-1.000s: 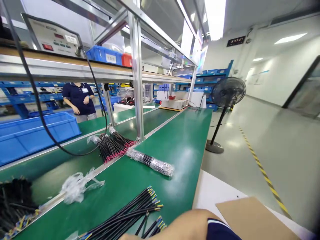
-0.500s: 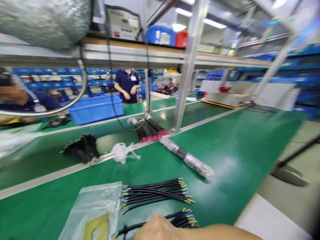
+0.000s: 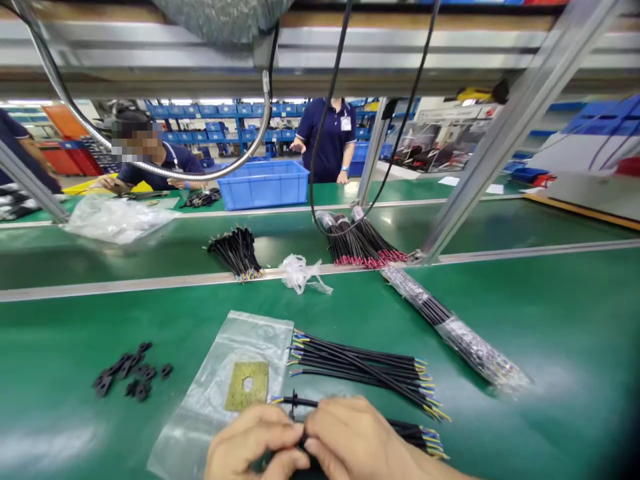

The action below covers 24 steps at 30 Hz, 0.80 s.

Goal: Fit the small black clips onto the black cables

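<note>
My left hand (image 3: 255, 440) and my right hand (image 3: 355, 433) meet at the bottom middle, thumbs and fingers pinched together. Between the fingertips shows a small black part (image 3: 301, 437), mostly covered, its kind unclear. Just behind the fingers lies a black cable (image 3: 306, 402) with a black grommet (image 3: 294, 400) around it near its coloured wire end. Another bunch of black cables (image 3: 413, 433) reaches out beside my right hand. Beyond it rests a row of black cables (image 3: 360, 367) with blue and yellow ends. A yellowish square plate with a hole (image 3: 257, 383) lies on a clear plastic bag (image 3: 215, 373).
Loose black grommets (image 3: 127, 370) lie at left on the green table (image 3: 60, 347). A wrapped cable bundle (image 3: 450, 327) slants across the right. Crumpled plastic (image 3: 300, 273) sits on the metal strip. A slanted post (image 3: 515, 133) and hanging cord (image 3: 313, 167) stand in front. Two co-workers are behind.
The view has swung left and down, bringing the loose grommets into sight. My left hand has come into view, and its fingers meet those of my right hand.
</note>
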Tool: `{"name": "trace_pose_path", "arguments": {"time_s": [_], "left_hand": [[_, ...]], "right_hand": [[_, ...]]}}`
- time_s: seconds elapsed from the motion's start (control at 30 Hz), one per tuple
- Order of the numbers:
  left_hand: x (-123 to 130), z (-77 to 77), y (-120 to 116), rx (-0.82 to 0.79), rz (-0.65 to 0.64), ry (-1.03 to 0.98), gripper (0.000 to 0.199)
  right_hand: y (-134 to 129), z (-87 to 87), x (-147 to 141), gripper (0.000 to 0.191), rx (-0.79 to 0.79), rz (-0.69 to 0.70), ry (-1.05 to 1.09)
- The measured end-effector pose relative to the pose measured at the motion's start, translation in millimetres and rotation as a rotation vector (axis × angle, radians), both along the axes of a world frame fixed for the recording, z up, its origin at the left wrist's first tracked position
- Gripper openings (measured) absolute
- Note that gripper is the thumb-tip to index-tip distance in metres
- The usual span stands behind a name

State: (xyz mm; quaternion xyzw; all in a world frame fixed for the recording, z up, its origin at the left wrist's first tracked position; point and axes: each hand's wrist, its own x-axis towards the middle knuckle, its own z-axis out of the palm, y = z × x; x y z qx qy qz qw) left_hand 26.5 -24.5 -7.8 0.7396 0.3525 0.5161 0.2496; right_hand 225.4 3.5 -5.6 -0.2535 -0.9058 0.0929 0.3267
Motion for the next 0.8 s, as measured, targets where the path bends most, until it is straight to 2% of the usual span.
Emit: {"name": "trace_pose_path", "arguments": {"time_s": [0.1,0.17,0.27,0.37,0.6,0.8], "left_hand": [[9,4.8,-5,-0.053,0.11,-0.009,0.025],[12,4.9,-8,-0.22,0.161,-0.049,0.028],[12,1.3,-11,-0.535,0.164,-0.233,0.045],[11,-1.5,-13,-0.678,0.15,-0.367,0.042],[16,1.2,-9,-0.684,0.18,-0.308,0.036],[18,-2.3,-14,-0.582,0.202,-0.181,0.033]], "right_hand": [[-3,7.8,3,0.025,-0.109,0.021,-0.01],[0,10.9,5,0.021,-0.178,0.043,0.015],[7,10.5,7,0.017,-0.278,0.046,0.018],[10,8.3,8,0.015,-0.347,0.054,-0.014],[10,4.9,6,0.013,-0.346,0.049,-0.016],[9,5.1,7,0.014,-0.3,0.069,0.008]]}}
